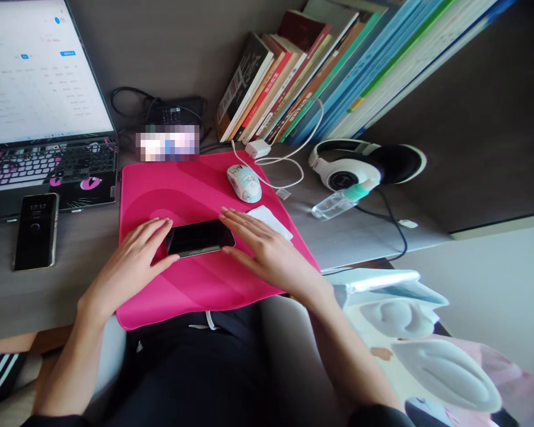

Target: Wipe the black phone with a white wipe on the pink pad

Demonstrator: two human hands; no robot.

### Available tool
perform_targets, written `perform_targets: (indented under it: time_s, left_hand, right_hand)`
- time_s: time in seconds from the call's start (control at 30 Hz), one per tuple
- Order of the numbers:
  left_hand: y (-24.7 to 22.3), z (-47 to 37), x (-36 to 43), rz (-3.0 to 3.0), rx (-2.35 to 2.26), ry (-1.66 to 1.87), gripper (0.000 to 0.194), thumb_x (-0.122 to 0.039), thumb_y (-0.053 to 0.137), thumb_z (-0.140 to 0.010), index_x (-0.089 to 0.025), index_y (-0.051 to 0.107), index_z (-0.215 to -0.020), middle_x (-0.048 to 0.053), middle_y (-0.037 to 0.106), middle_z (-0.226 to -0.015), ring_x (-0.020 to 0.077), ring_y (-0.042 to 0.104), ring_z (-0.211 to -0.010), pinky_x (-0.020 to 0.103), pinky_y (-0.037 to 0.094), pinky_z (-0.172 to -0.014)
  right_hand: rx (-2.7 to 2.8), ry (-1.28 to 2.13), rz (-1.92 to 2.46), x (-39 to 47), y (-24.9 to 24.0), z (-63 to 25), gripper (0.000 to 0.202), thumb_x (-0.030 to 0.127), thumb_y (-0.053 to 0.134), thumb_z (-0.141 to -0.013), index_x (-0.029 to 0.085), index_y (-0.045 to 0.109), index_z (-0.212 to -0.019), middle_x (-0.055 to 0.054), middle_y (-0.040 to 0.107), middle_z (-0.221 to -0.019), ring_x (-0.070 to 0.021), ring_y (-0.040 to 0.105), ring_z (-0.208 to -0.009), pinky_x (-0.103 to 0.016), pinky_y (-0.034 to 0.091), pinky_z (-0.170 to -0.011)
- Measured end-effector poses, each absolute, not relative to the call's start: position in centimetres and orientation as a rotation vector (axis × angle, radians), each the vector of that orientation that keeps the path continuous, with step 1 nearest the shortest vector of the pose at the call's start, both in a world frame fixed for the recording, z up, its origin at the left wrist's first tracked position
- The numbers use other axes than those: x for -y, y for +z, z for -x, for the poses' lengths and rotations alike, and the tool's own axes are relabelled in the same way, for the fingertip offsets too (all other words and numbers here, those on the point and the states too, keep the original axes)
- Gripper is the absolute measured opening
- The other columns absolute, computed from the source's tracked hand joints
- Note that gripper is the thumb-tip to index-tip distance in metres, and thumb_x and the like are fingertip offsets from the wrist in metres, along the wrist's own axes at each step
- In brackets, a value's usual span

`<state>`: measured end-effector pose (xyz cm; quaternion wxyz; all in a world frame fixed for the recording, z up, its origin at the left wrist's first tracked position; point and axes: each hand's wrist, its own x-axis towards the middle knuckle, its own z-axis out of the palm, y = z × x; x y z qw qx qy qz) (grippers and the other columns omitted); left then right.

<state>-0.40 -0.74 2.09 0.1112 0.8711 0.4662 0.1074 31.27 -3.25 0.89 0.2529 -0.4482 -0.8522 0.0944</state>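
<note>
A black phone (200,237) lies sideways on a pink desk mat (160,290), its screen dark. At its left end is my left hand (136,264), fingers stretched out, fingertips and thumb at the phone's edge. My right hand (267,252) is spread at the opposite end, fingertips near the upper corner and thumb near the lower one. Part of a white tissue (270,220) shows beyond my right fingers. A patterned mouse (244,182) rests higher up on the mat.
An open laptop (48,166) stands at the left, with a second phone (36,231) at its front edge. Books (267,89) lean at the back. Headphones (345,166), a small spray bottle (338,204) and a white charger (258,148) with cable lie right of centre.
</note>
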Motion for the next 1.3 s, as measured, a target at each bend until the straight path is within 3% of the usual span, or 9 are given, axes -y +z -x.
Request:
perform_targets:
  time_s: [0.13,0.37,0.7,0.83,1.3]
  left_hand:
    - [2.0,0.3,0.4,-2.633,-1.31,0.288,0.06,-0.046,0.056,-0.11,-0.021,0.048,-0.164,0.011,0.047,-0.172,0.028,0.048,-0.157,0.049,0.042,-0.131]
    - [1.9,-0.2,0.3,-2.783,-1.219,0.289,0.056,-0.031,0.056,-0.105,-0.012,0.055,-0.157,0.015,0.053,-0.166,0.0289,0.056,-0.151,0.049,0.046,-0.128]
    - [1.6,-0.6,0.4,-2.907,-1.133,0.363,0.05,-0.02,0.053,-0.102,-0.011,0.063,-0.149,0.017,0.059,-0.16,0.0326,0.063,-0.144,0.052,0.053,-0.123]
    - [1.7,-0.5,0.4,-2.984,-1.081,0.362,0.045,-0.019,0.052,-0.103,-0.006,0.066,-0.145,0.02,0.06,-0.158,0.0339,0.067,-0.139,0.051,0.056,-0.12]
    - [1.7,-0.5,0.4,-2.932,-1.074,0.37,0.048,-0.017,0.054,-0.102,-0.013,0.065,-0.148,0.015,0.061,-0.158,0.0334,0.066,-0.141,0.054,0.055,-0.121]
  right_hand:
    - [2.31,0.305,1.161,1.5,-1.4,-29.9,0.061,0.041,0.058,-0.11,0.007,0.051,-0.16,-0.022,0.052,-0.166,-0.0312,0.047,-0.158,-0.056,0.043,-0.13]
    - [2.291,0.321,1.148,1.3,-2.1,-29.6,0.057,0.045,0.059,-0.109,0.02,0.054,-0.161,-0.016,0.058,-0.163,-0.0318,0.053,-0.154,-0.06,0.047,-0.126]
    - [2.295,0.3,1.153,1.3,-2.1,-29.6,0.058,0.044,0.06,-0.109,0.019,0.055,-0.161,-0.017,0.059,-0.161,-0.0326,0.054,-0.152,-0.06,0.048,-0.126]
    - [2.299,0.289,1.159,1.3,-2.1,-29.6,0.057,0.045,0.059,-0.109,0.017,0.056,-0.159,-0.017,0.059,-0.161,-0.0319,0.055,-0.152,-0.058,0.047,-0.126]
    - [2.29,0.299,1.158,1.3,-2.0,-29.6,0.058,0.046,0.059,-0.109,0.021,0.054,-0.161,-0.015,0.06,-0.161,-0.0323,0.056,-0.151,-0.06,0.048,-0.126]
